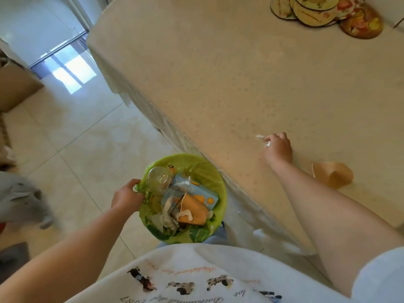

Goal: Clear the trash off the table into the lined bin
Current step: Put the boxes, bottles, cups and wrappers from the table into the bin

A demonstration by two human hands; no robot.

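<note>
My left hand (126,196) grips the left rim of the green-lined bin (215,182), which is held beside the table's near edge. Inside it lie a clear plastic cup (158,178), a blue and orange box (203,193), an orange wrapper and crumpled paper. My right hand (278,147) rests on the cream tablecloth (218,84), fingers closed on a small white scrap of tissue (261,137) that sticks out to the left. A brown paper cup (333,173) lies on its side on the table just right of my right wrist.
A pile of round floral coasters (323,14) sits at the table's far right corner. The tablecloth hangs over the left edge. Pale floor tiles lie left of the table, with a cardboard box (15,88) and grey fabric (21,197) at the far left.
</note>
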